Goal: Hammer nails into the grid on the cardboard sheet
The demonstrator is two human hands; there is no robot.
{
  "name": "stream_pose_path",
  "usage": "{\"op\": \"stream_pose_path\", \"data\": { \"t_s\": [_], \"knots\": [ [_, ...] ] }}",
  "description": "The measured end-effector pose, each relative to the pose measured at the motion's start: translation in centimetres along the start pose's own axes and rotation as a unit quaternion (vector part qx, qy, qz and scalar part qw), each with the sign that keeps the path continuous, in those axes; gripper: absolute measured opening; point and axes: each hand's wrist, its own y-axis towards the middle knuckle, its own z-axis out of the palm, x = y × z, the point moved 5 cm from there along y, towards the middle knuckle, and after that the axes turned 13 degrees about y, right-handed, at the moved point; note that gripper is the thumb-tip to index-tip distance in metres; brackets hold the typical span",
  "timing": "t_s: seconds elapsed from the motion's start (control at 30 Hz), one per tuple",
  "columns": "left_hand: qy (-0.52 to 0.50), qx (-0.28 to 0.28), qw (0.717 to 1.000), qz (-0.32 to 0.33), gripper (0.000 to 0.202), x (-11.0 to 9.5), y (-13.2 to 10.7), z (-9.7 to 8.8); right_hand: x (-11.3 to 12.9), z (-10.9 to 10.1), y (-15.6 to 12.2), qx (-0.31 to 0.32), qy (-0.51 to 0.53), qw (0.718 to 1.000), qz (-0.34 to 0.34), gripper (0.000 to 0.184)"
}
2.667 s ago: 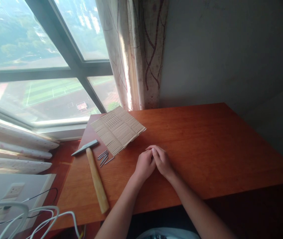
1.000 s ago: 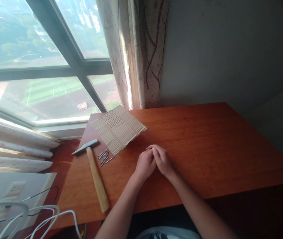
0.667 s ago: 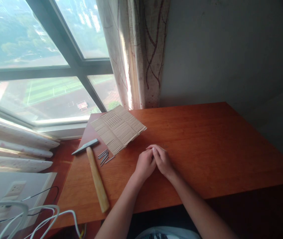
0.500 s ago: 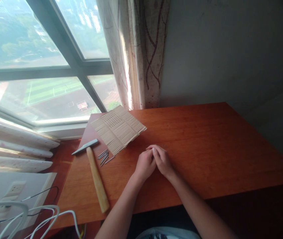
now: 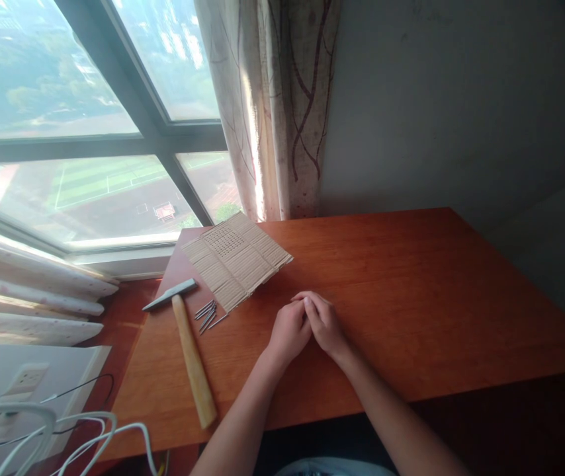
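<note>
My left hand (image 5: 288, 330) and my right hand (image 5: 326, 322) rest together on the wooden table, fingers closed and folded against each other. Nothing shows in either hand, though the inner fingers are partly hidden. To their left lies a hammer, with a pale wooden handle (image 5: 194, 363) and a grey metal head (image 5: 171, 294) pointed at one end. Several metal nails (image 5: 207, 314) lie in a loose pile beside the hammer. Just beyond the nails is a square of layered corrugated cardboard (image 5: 243, 261) with a grid of small holes near its far corner.
The table top (image 5: 411, 297) runs to the right towards a grey wall (image 5: 436, 106). A window (image 5: 108, 192) and a patterned curtain (image 5: 307, 99) stand behind it. White cables (image 5: 108, 430) loop at the lower left, near a wall socket (image 5: 29, 379).
My view has tilted very slightly, so the scene sits a little lower. Both hands, the hammer, the nails and the cardboard stay where they were.
</note>
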Motion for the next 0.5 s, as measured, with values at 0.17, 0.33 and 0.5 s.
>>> {"op": "stream_pose_path", "data": {
  "t_s": [0.17, 0.33, 0.5],
  "knots": [
    [0.003, 0.002, 1.000, 0.001, 0.019, -0.04, -0.02, 0.05, -0.12, 0.00, 0.03, -0.002, -0.002, 1.000, 0.000, 0.035],
    [0.003, 0.002, 1.000, -0.004, 0.021, -0.16, 0.06, -0.11, -0.18, 0.01, 0.06, 0.000, 0.001, 1.000, 0.000, 0.034],
    [0.006, 0.003, 1.000, -0.007, 0.020, 0.02, 0.20, 0.05, -0.42, -0.05, 0.21, -0.001, 0.004, 1.000, 0.002, 0.034]
  ]
}}
